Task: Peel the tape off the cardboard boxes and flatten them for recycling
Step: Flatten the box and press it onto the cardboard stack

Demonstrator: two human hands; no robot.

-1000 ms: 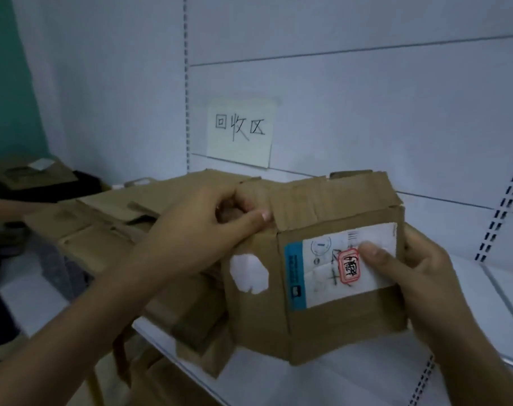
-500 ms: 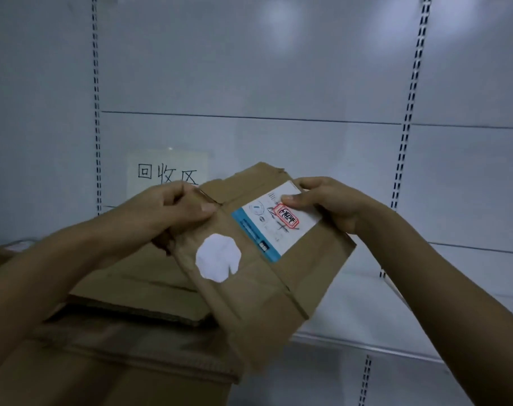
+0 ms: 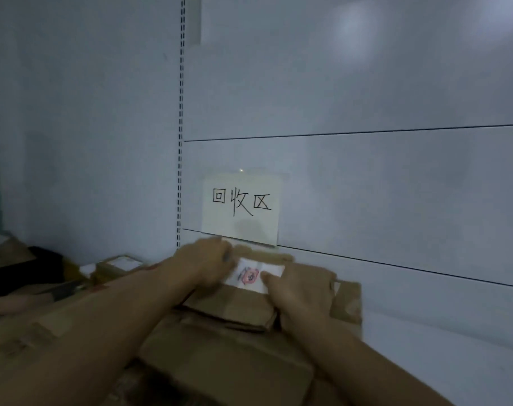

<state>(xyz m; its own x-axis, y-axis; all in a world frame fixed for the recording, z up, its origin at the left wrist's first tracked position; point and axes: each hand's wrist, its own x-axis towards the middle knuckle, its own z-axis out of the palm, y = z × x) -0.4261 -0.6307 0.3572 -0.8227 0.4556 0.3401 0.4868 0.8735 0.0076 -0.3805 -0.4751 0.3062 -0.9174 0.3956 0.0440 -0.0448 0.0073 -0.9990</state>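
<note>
With both of my hands pressing down, palms flat and fingers spread rather than gripping, I take this to be the end of the flattening step: my left hand (image 3: 204, 266) and right hand (image 3: 296, 284) bear on the collapsed brown cardboard box (image 3: 234, 306), which lies on top of the stack of flattened brown cardboard (image 3: 220, 367). Between my hands shows the box's white paper shipping label with a red stamp (image 3: 250, 276), smooth against the matte, creased board. The box sits directly below the handwritten white paper sign (image 3: 241, 207) taped to the pale wall panel (image 3: 381, 186), almost touching the panel. Next, I judge, I should let go once the box stays flat and check it for leftover tape; the blur keeps me from telling whether any remains. Corrugated board like this tends to spring back along its folds, so firm pressure on the creases matters. Left of the sign, more cardboard pieces (image 3: 117, 266) lie loosely, and a slotted metal upright (image 3: 179, 142) runs up the panel.
</note>
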